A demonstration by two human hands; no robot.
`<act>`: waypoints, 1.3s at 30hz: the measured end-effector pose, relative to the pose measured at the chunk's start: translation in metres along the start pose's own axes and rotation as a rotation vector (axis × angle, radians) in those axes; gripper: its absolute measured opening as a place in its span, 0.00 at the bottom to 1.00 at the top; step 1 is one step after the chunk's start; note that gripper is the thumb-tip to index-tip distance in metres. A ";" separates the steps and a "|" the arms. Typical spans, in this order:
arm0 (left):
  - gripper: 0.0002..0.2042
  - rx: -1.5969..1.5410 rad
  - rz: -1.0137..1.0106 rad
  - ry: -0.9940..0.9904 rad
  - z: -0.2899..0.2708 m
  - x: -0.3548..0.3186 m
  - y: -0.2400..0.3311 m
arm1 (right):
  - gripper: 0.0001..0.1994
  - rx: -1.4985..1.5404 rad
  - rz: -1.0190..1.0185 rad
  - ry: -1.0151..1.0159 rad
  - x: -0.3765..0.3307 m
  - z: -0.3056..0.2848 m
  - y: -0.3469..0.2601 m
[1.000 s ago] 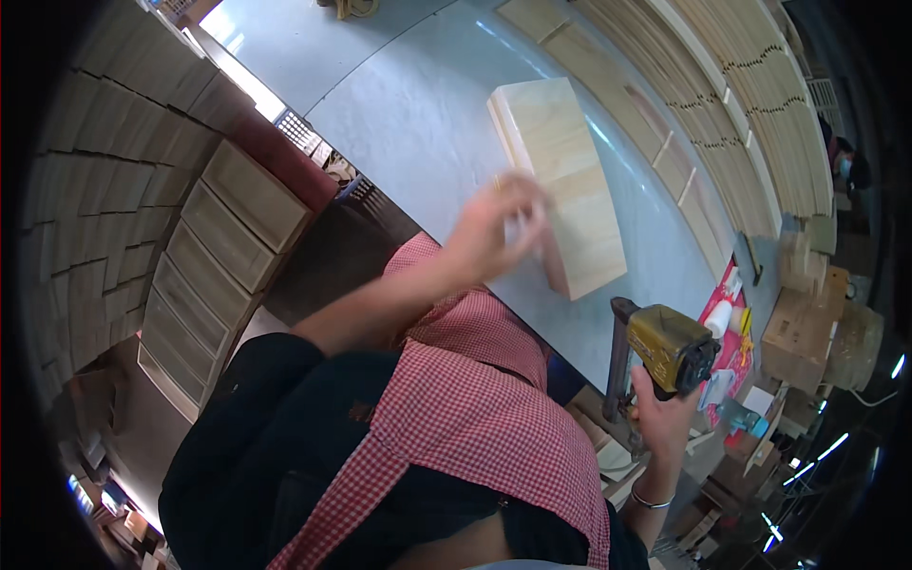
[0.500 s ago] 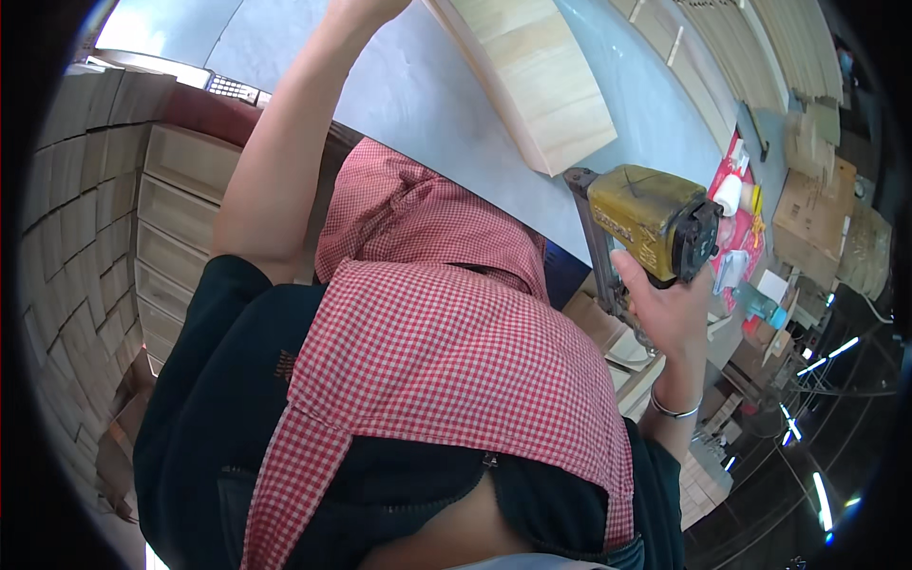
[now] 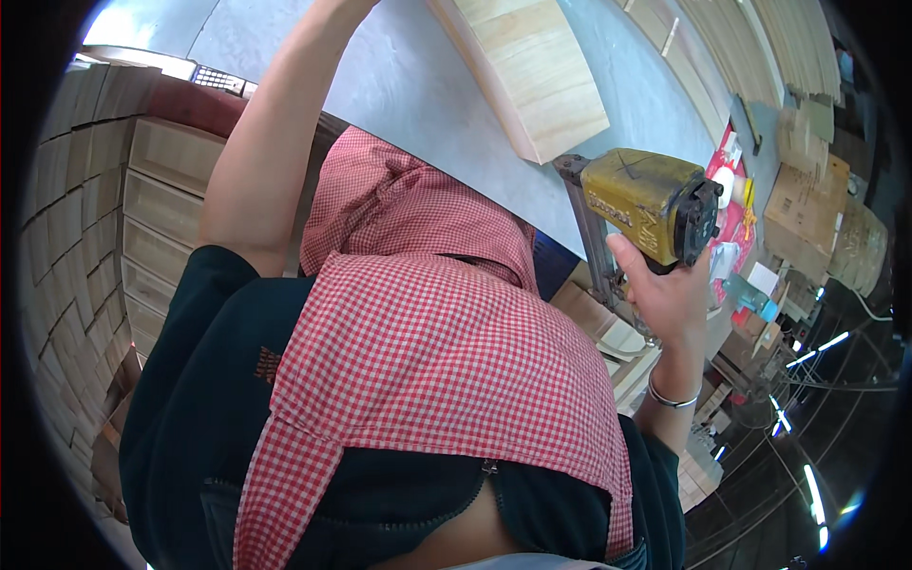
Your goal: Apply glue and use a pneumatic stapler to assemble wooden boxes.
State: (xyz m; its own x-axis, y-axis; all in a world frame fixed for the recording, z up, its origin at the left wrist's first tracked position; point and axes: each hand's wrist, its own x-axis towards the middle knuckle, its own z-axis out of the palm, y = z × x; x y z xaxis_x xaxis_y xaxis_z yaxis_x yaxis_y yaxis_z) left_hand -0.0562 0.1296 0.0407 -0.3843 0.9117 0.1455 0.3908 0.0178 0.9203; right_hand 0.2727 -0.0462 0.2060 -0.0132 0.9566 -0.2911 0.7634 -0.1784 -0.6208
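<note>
My right hand (image 3: 665, 290) is wrapped round the handle of a worn yellow-and-black nail gun (image 3: 641, 201), thumb toward me. The gun's nose lies close beside the near end of a pale wooden box-like piece (image 3: 537, 81); I cannot tell whether they touch. That piece rests on a grey-blue worktable (image 3: 408, 104), running away from me past the upper edge. My left arm stretches up over the table's left part. Only the base of my left hand (image 3: 359, 6) shows at the upper edge, near the wooden piece's far part, and its fingers are out of the picture.
Stacked wooden pieces (image 3: 71, 237) and open wooden boxes (image 3: 163, 204) stand at the left. Long boards (image 3: 731, 43) lie at the upper right. A glue-like white bottle (image 3: 724, 185), a clear bottle (image 3: 752, 299) and a cardboard box (image 3: 806, 214) are at the right.
The whole view has shifted slightly, with the table, wooden piece and nail gun a little higher and farther left. My right hand keeps its hold; less of my left hand shows.
</note>
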 end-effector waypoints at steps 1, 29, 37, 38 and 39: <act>0.08 0.015 -0.001 0.022 0.000 -0.002 0.003 | 0.18 -0.004 0.027 -0.011 0.000 -0.001 0.002; 0.07 -0.029 -0.058 0.024 0.001 -0.008 0.011 | 0.19 -0.027 -0.037 0.027 0.017 -0.016 0.019; 0.10 -0.028 -0.128 -0.031 -0.004 -0.003 0.002 | 0.19 -0.131 0.121 -0.040 0.019 -0.018 0.013; 0.11 -0.008 -0.166 -0.063 -0.004 -0.002 0.002 | 0.19 -0.131 0.173 -0.050 0.018 -0.018 0.013; 0.11 -0.013 -0.159 -0.067 -0.003 -0.001 0.002 | 0.19 -0.130 0.174 -0.041 0.014 -0.019 0.014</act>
State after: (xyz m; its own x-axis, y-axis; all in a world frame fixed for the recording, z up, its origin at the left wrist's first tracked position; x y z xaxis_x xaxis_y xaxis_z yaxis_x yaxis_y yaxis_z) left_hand -0.0576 0.1276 0.0440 -0.3837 0.9231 -0.0266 0.3186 0.1594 0.9344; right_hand 0.2951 -0.0305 0.2070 0.1021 0.9034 -0.4165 0.8334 -0.3063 -0.4600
